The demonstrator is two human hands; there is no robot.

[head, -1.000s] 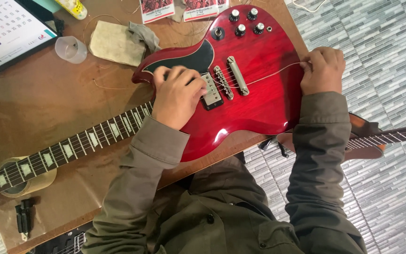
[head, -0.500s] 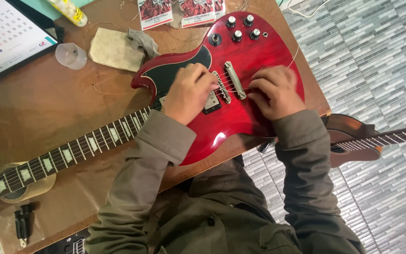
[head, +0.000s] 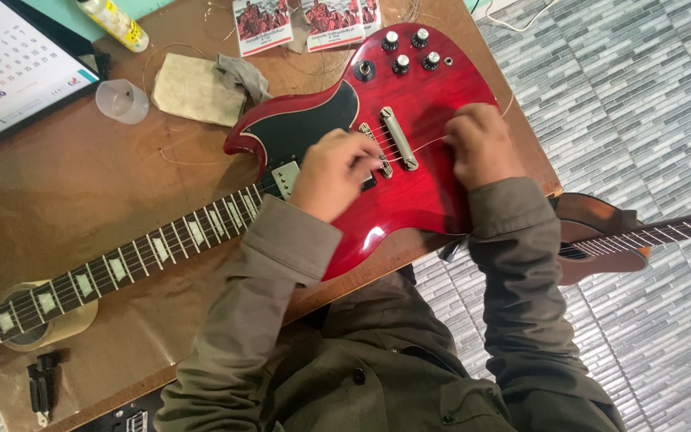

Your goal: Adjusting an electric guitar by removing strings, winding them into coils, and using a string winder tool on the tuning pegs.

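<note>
A red electric guitar lies across the brown workbench, its neck running to the lower left. My left hand rests on the body with fingertips pinched at the bridge. My right hand sits on the body's right part, closed on a thin guitar string that runs from the metal tailpiece into its fingers. Both of my sleeves are olive. Several black knobs sit at the guitar's top end.
A desk calendar, a small plastic cup, a cloth, a yellow bottle and string packets lie at the back. A tape roll sits under the neck. A second guitar lies over the tiled floor on the right.
My right hand came in from beyond the guitar's right edge onto the body, bringing the string with it. My left hand shifted from the pickup toward the bridge.
</note>
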